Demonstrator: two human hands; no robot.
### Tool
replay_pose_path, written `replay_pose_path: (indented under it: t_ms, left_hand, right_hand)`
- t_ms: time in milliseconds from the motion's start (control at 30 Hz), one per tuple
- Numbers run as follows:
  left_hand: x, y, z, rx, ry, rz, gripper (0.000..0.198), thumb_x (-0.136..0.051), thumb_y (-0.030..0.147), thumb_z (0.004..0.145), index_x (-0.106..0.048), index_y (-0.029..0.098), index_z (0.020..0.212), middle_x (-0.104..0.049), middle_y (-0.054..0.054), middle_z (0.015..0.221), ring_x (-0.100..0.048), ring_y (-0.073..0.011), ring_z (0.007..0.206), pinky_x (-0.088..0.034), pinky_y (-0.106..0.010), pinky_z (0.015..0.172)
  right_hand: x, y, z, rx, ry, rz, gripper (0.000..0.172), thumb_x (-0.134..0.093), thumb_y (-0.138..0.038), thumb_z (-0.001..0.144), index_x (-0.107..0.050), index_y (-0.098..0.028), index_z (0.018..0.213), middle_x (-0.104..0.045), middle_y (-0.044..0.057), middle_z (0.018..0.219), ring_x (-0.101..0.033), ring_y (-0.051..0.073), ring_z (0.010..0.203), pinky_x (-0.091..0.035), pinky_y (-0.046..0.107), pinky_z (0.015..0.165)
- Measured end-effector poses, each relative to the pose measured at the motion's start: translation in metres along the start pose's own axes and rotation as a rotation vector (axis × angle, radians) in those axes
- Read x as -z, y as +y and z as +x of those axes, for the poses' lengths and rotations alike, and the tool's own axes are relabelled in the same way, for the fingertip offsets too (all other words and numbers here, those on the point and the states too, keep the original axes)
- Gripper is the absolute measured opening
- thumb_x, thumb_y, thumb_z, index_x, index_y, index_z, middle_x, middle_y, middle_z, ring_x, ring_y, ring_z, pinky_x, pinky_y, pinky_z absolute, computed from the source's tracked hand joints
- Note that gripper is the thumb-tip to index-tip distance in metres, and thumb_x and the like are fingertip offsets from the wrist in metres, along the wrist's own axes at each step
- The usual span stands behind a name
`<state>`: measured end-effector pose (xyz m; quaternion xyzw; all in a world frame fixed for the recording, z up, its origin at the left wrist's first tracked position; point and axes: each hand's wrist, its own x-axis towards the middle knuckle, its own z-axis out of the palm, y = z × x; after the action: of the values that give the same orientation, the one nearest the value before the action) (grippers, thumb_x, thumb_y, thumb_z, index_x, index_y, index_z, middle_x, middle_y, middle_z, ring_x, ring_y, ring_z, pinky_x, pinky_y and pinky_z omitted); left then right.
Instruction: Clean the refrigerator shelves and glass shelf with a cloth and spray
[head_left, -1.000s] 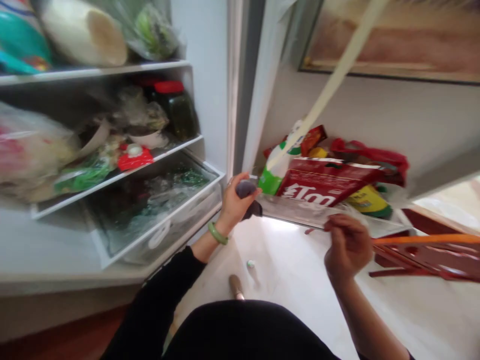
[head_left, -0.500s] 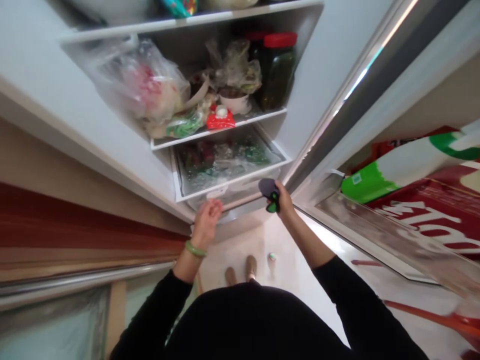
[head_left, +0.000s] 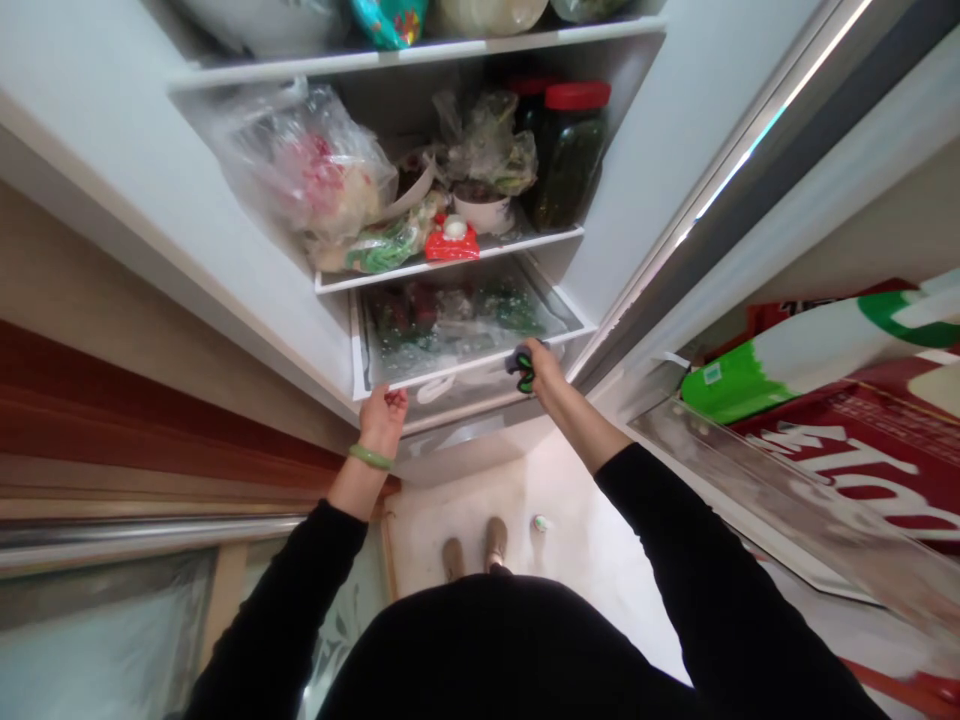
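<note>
My left hand (head_left: 384, 418) is at the left front corner of the clear fridge drawer (head_left: 480, 362), its fingers curled at the rim. A green bangle (head_left: 370, 458) circles that wrist. In my right hand (head_left: 541, 368), near the right end of the drawer front, is a small dark grey tool (head_left: 520, 368) with black-and-green loops like scissor handles; my fingers partly hide it. Plastic-wrapped greens and dark red produce (head_left: 457, 310) lie inside the drawer. A pale loop-shaped piece (head_left: 436, 387) shows on the drawer front.
Above, a shelf (head_left: 450, 262) carries a plastic bag (head_left: 330, 165), a red packet (head_left: 452, 240), a bowl (head_left: 484, 212) and red-lidded jars (head_left: 574, 150). The open fridge door, with a red package (head_left: 862, 430) in its rack, stands at right. A small round object (head_left: 539, 523) lies on the floor.
My left hand has moved left and slightly up to the drawer's front corner. My right hand has moved left and up against the drawer front, still holding the grey tool.
</note>
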<state>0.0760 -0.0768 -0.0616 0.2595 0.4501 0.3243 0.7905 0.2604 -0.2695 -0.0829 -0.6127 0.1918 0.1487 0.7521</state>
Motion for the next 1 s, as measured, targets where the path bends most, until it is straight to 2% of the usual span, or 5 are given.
replay_pose_path:
  t_ms: [267,400,500,767,1000]
  left_hand:
    - [0.049,-0.030,-0.040,-0.094,-0.106,0.008,0.023,-0.063,-0.001,0.090,-0.058,0.016,0.074,-0.057,0.006,0.060,-0.060,-0.0048,0.055,-0.049,-0.012,0.060]
    - [0.046,-0.037,-0.043,-0.016,-0.195,0.059,0.017,-0.062,0.005,0.094,-0.066,0.013,0.080,-0.070,-0.003,0.075,-0.075,-0.0137,0.078,-0.062,-0.025,0.082]
    - [0.038,-0.035,-0.033,0.069,-0.165,0.076,0.023,-0.058,0.010,0.100,-0.063,0.014,0.078,-0.072,-0.007,0.078,-0.077,-0.0183,0.083,-0.065,-0.033,0.086]
    - [0.021,-0.022,-0.016,0.070,-0.094,0.010,0.026,-0.050,0.005,0.104,-0.062,0.014,0.082,-0.075,-0.005,0.083,-0.077,-0.0138,0.081,-0.067,-0.031,0.089]
    - [0.027,-0.022,-0.017,0.069,-0.096,0.021,0.027,-0.049,0.005,0.105,-0.063,0.013,0.084,-0.076,-0.006,0.075,-0.078,-0.0135,0.074,-0.068,-0.027,0.078]
  right_hand:
    - [0.042,0.050,-0.038,0.125,-0.039,0.045,0.013,-0.073,-0.019,0.074,-0.061,-0.020,0.071,-0.061,-0.007,0.059,-0.060,0.010,0.056,-0.048,0.017,0.050]
    - [0.056,0.043,-0.033,0.052,-0.147,0.054,0.021,-0.079,-0.034,0.080,-0.064,-0.020,0.077,-0.064,-0.005,0.061,-0.058,0.011,0.052,-0.048,0.019,0.044]
    - [0.073,0.025,-0.013,-0.012,-0.181,0.034,0.032,-0.081,-0.042,0.084,-0.059,-0.021,0.077,-0.057,-0.007,0.054,-0.050,0.010,0.042,-0.042,0.019,0.035]
    - [0.088,0.010,0.021,0.143,-0.060,0.079,0.019,-0.074,-0.031,0.087,-0.058,-0.022,0.093,-0.056,-0.010,0.061,-0.049,0.009,0.042,-0.040,0.016,0.035]
    - [0.117,0.028,0.042,0.399,0.100,-0.165,0.051,-0.084,-0.035,0.070,-0.068,-0.022,0.116,-0.073,0.001,0.103,-0.070,0.016,0.088,-0.058,0.020,0.060]
